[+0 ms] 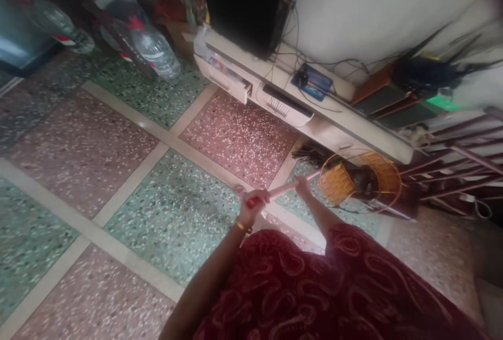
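Observation:
Both my hands grip the pale pink handle of a broom (285, 188). My left hand (253, 205) is closed around the near end, where the handle is red, and a gold bangle sits on that wrist. My right hand (302, 187) is closed on the handle further along. The broom's dark bristles (310, 152) lie on the floor under the edge of a low cream cabinet (275, 101). A tipped woven basket (359, 177) lies just right of my right hand. My red patterned garment fills the lower frame.
A dark TV (247, 2) stands on the cabinet with cables behind it. Large water bottles (155, 52) lie on the terrazzo floor (165, 209) at the far left. A maroon slatted rack (459, 164) stands at the right, next to the wall.

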Demonstrator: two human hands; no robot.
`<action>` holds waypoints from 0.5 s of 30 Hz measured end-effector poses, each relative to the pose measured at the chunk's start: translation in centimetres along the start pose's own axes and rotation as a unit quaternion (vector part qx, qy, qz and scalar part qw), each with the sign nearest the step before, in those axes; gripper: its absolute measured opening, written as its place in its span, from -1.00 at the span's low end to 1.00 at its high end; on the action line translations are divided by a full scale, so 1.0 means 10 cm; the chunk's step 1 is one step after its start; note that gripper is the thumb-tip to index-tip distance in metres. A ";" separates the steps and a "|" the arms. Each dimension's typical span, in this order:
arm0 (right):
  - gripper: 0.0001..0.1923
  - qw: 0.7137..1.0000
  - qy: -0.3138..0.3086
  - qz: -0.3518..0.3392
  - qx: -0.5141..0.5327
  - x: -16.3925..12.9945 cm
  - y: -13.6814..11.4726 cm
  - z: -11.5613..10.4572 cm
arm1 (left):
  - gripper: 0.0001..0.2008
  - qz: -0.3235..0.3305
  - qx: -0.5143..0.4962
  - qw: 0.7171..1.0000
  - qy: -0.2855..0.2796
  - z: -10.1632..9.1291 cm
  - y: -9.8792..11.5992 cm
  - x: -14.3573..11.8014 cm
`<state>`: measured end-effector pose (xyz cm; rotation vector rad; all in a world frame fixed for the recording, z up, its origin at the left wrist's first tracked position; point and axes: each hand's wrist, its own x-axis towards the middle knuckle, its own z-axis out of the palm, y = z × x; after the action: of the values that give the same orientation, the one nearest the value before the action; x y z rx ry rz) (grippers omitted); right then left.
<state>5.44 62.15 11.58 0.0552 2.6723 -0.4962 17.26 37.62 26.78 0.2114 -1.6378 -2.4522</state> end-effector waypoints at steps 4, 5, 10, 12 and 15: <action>-0.61 1.000 0.004 -0.006 0.020 -0.19 -0.02 0.22 | -0.83 0.005 0.012 1.000 0.009 -0.15 0.13 -0.41; -0.61 0.999 0.000 -0.022 0.026 -0.20 -0.14 0.28 | -0.87 0.014 0.020 1.000 0.018 -0.22 0.24 -0.51; -0.63 0.989 -0.030 -0.136 0.055 -0.26 -0.78 0.48 | -0.90 0.090 0.115 0.986 0.076 -0.29 0.68 -1.22; -0.65 0.980 -0.044 -0.181 0.065 -0.28 -0.98 0.55 | -0.88 0.108 0.167 0.974 0.106 -0.20 0.70 -1.55; -0.75 0.955 -0.078 -0.278 0.073 -0.33 -1.34 0.69 | -0.86 0.091 0.249 0.945 0.192 -0.19 0.75 -1.93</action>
<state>9.66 47.29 11.54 -0.6819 2.4652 -0.8288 37.04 37.60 33.30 0.5398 -1.9469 -1.6904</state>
